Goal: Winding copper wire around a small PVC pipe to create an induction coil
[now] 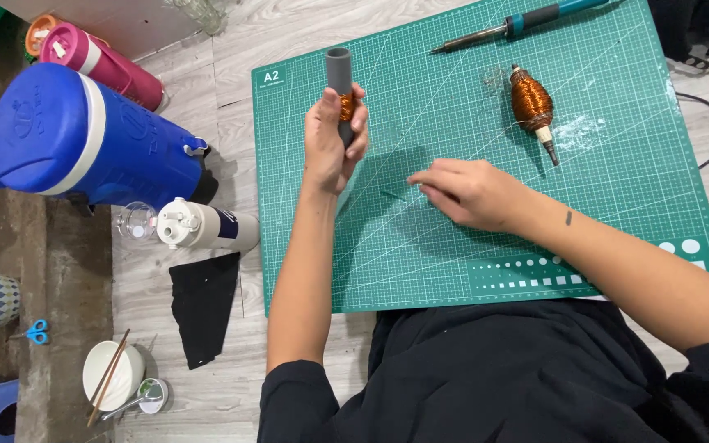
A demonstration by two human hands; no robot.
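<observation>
Head view: left hand [331,139] grips a grey plastic tube wound with copper wire [340,78]; right hand [463,193], fingers pinched together, rests on the green cutting mat [453,271].

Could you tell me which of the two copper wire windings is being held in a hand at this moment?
The small winding on the grey tube, gripped by the left hand. The larger copper coil lies untouched on the green mat.

Left hand [331,141] grasps grey tube [339,72]; right hand [463,193] on green mat [453,262]
</observation>
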